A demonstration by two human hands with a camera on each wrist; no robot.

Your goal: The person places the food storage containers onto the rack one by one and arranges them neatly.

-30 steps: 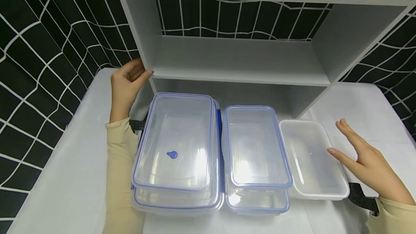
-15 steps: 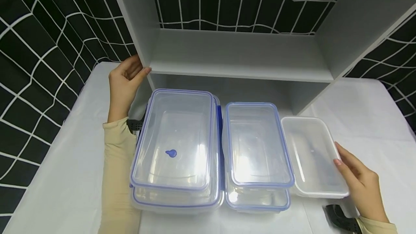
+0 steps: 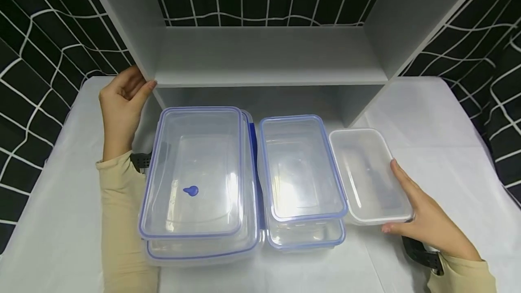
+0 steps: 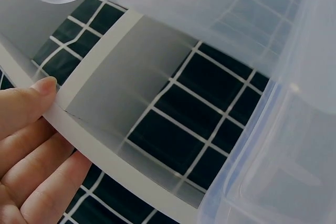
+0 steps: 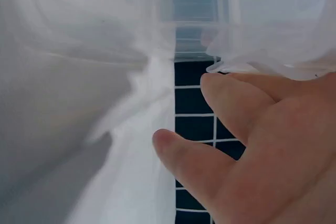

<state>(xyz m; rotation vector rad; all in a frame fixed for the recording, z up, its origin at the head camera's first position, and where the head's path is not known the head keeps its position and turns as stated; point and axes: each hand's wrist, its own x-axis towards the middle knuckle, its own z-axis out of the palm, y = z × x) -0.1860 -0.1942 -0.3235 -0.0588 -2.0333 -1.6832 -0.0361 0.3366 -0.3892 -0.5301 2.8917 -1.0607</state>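
My left hand (image 3: 124,107) grips the front edge of the left side panel of a white shelf unit (image 3: 270,79), thumb in front and fingers behind; the left wrist view shows the panel between them. On the right, my right hand (image 3: 427,216) lies with fairly straight fingers along the side of a clear container with a white rim (image 3: 372,175). Its thumb is spread at the near corner, apart from the container in the right wrist view. To the left stand a smaller blue-rimmed container stack (image 3: 305,171) and a larger blue-rimmed container stack (image 3: 199,166).
The shelf unit has an open middle compartment (image 3: 264,55) and a lower compartment (image 3: 244,96) behind the containers. A white cloth (image 3: 419,125) covers the table. Black fabric with white grid lines (image 3: 40,58) hangs behind and at both sides.
My right hand has come in from the right to the white-rimmed container, its thumb shifting to the near corner. The head view has tilted down and turned right. My left hand keeps its hold.
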